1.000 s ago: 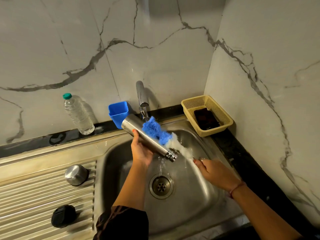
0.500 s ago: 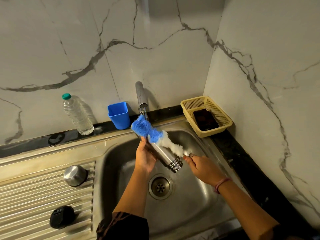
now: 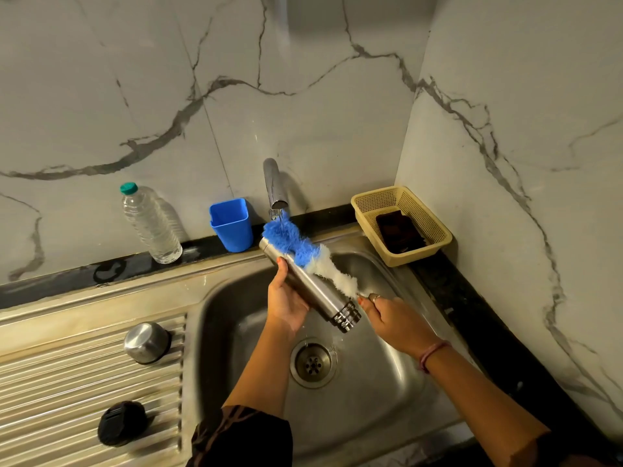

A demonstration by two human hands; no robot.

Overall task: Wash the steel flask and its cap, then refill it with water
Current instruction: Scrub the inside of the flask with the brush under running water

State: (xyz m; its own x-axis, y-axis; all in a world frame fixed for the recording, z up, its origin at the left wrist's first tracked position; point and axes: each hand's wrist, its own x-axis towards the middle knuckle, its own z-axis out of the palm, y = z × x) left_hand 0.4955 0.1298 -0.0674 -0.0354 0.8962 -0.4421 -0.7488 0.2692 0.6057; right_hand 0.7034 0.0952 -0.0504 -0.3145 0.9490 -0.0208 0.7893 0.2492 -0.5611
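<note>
The sink (image 3: pixel 397 375) fills the lower middle of the view, with a ribbed drainboard (image 3: pixel 67 382) on its left. Water runs from the tap (image 3: pixel 274 183) at the back. Behind the drainboard stand a plastic bottle (image 3: pixel 150 224) and a blue cup (image 3: pixel 232 224); a yellow basket (image 3: pixel 409 210) sits in the right corner.

The flask (image 3: pixel 315 288) is held in the air over the sink bowl, above the drain. Its long axis runs on a slant: the base points up and back toward the tap, the threaded open mouth points down, forward and to the right. The left hand (image 3: pixel 286 298) grips its body from the left side, fingers curled round it. The right hand (image 3: pixel 394 318) grips the handle of the brush (image 3: pixel 310 254), whose blue and white bristles lie along the outside of the flask, the blue tip under the running water.

On the drainboard rest a steel cap (image 3: pixel 146 342) and, nearer, a black cap (image 3: pixel 122 423), both well apart from the hands.

By my reading, the job is in its early-to-middle part: the outside of the flask is being scrubbed. Whether the inside is already brushed cannot be told. The caps look untouched, so washing them, rinsing, and the refill are left.
</note>
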